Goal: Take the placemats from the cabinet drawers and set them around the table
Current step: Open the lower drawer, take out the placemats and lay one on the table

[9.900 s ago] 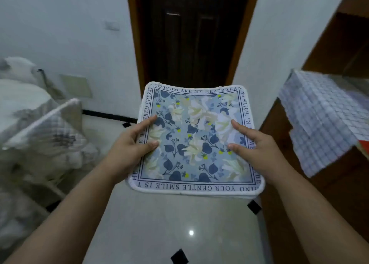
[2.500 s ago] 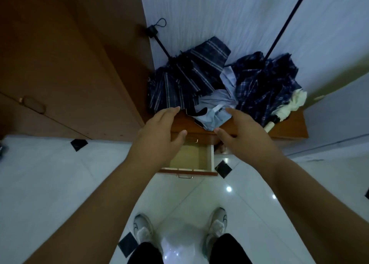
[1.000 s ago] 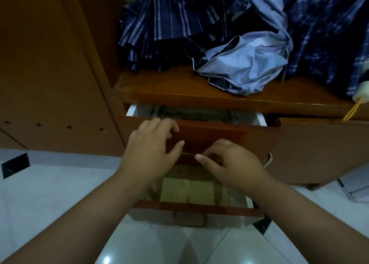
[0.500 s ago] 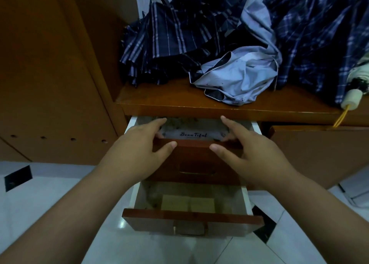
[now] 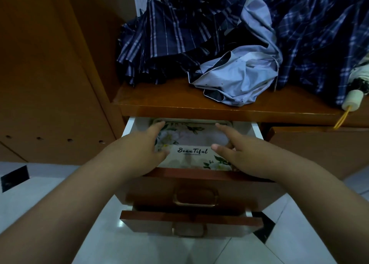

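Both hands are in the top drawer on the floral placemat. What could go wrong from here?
1. The top drawer is only partly open, and the placemat's far edge lies under the cabinet top. Lifted straight up, it may snag or fold.
2. The lower drawer is also pulled out, below the forearms, so it could be bumped.
3. The left hand and right hand lie open on the mat's sides with no grip visible yet; it may slip.

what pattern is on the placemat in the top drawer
Floral: pale flowers with green leaves on the placemat, plus a white band reading "Beautiful". Head view, the only one.
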`<state>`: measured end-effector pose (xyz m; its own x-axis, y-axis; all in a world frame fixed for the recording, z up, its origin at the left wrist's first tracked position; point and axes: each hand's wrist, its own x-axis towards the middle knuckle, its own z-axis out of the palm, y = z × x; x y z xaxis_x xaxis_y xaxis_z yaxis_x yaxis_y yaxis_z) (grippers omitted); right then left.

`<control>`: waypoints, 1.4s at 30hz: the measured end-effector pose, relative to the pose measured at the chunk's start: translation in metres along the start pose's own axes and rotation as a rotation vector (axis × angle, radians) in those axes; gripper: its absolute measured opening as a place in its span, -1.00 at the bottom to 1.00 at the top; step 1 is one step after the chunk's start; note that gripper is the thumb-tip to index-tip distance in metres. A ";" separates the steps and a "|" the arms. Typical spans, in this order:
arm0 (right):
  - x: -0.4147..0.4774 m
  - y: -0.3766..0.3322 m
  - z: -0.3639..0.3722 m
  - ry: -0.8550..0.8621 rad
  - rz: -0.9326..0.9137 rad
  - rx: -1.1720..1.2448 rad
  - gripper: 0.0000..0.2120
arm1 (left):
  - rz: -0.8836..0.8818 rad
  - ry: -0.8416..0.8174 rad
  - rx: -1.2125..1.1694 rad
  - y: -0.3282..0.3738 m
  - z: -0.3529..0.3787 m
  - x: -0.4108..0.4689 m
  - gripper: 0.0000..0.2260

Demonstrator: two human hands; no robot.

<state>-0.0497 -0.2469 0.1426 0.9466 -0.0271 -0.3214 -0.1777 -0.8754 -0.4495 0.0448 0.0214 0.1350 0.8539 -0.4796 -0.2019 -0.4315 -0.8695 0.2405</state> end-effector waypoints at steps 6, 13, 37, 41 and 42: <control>0.031 -0.013 0.004 -0.293 0.263 -0.291 -0.18 | -0.108 -0.479 0.181 0.009 -0.003 0.033 -0.21; 0.038 -0.014 0.012 -0.381 0.338 -0.274 -0.14 | -0.224 -0.515 0.169 0.016 0.003 0.042 -0.22; -0.011 -0.008 0.021 0.006 0.148 0.013 -0.10 | -0.256 0.043 -0.881 -0.003 -0.021 -0.004 -0.56; -0.029 -0.013 0.015 0.111 0.113 -0.149 0.13 | -0.320 0.210 -1.561 0.003 -0.030 -0.008 -0.58; -0.032 -0.013 0.014 0.145 0.105 -0.191 0.12 | -0.314 0.224 -1.627 0.007 -0.032 -0.007 -0.58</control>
<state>-0.0817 -0.2282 0.1473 0.9566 -0.1797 -0.2295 -0.2363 -0.9391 -0.2495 0.0449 0.0226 0.1682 0.9267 -0.1723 -0.3340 0.3617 0.1682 0.9170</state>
